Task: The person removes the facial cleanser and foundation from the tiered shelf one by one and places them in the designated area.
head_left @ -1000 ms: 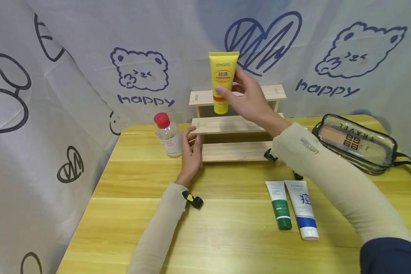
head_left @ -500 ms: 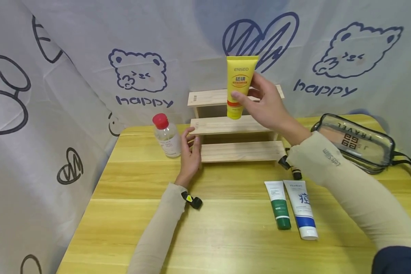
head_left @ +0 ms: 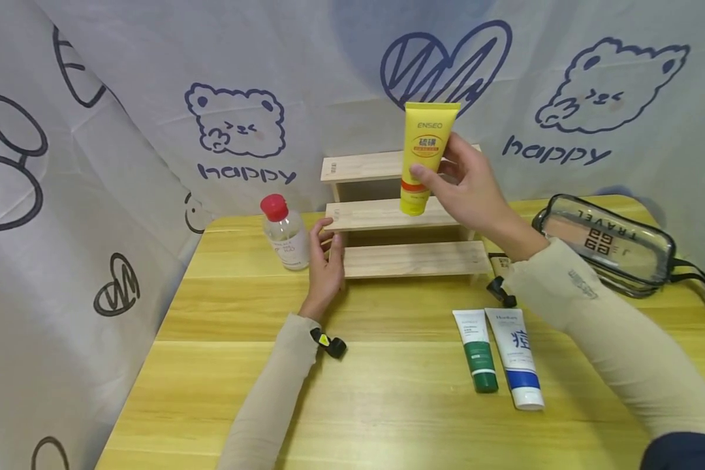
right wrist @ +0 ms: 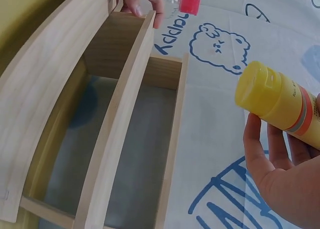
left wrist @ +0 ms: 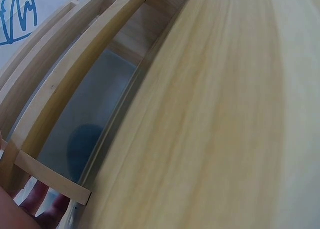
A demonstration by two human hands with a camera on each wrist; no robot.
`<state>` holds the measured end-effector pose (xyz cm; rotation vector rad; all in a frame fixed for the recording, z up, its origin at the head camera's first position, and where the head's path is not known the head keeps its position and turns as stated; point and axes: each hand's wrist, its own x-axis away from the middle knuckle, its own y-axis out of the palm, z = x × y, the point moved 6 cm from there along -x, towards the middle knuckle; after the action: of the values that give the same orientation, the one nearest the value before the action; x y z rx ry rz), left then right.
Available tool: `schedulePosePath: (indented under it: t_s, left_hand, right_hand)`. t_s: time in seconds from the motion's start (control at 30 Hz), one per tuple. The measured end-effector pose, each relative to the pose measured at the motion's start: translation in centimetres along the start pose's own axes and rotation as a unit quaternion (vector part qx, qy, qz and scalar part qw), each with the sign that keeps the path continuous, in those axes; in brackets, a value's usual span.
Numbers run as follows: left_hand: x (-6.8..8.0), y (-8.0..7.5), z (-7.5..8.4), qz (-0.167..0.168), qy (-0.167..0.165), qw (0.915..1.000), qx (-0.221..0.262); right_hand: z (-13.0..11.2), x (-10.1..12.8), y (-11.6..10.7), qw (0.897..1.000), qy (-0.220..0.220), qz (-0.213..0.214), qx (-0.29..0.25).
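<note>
Overhead, glossy yellow tube [head_left: 423,156] in right hand [head_left: 467,189], above stepped wooden rack [head_left: 405,215].

Yellow plastic squeeze tube [head_left: 423,154]: smooth, slight sheen, glossy cap. Pale three-step shelf [head_left: 388,214]: bare unvarnished wood, matt. Yellow wooden worktop [head_left: 388,378]: lacquered, grain visible, soft gloss. Clear plastic bottle with red cap [head_left: 284,232]: glossy. Transparent vinyl pouch [head_left: 611,245]: shiny. White printed backdrop [head_left: 153,98]: matt cloth, creased.

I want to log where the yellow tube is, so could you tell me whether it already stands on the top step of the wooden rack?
No, the right hand holds the yellow tube in the air, cap down, in front of the wooden rack.
</note>
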<state>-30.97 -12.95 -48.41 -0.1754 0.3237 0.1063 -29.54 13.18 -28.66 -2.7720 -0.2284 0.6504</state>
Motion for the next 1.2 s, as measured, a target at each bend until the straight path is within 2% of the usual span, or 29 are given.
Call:
schedulePosePath:
  t_s: [0.17,0.6,0.83,1.2]
  left_hand:
    - [0.0,-0.1,-0.1,0.000,0.005,1.0000,0.003]
    - [-0.1,0.0,0.0,-0.001,0.003,1.0000,0.002]
    - [0.0,0.0,-0.1,-0.002,-0.004,1.0000,0.004]
    - [-0.1,0.0,-0.3,0.002,-0.007,1.0000,0.001]
  right_hand:
    - [0.5,0.7,-0.3,1.000,0.016,-0.007,0.014]
    - [0.7,3.0,-1.7,1.000,0.006,-0.020,0.024]
    - [2.0,5.0,-2.3,0.998,0.046,-0.035,0.035]
    - [3.0,7.2,-3.3,0.996,0.069,-0.029,0.044]
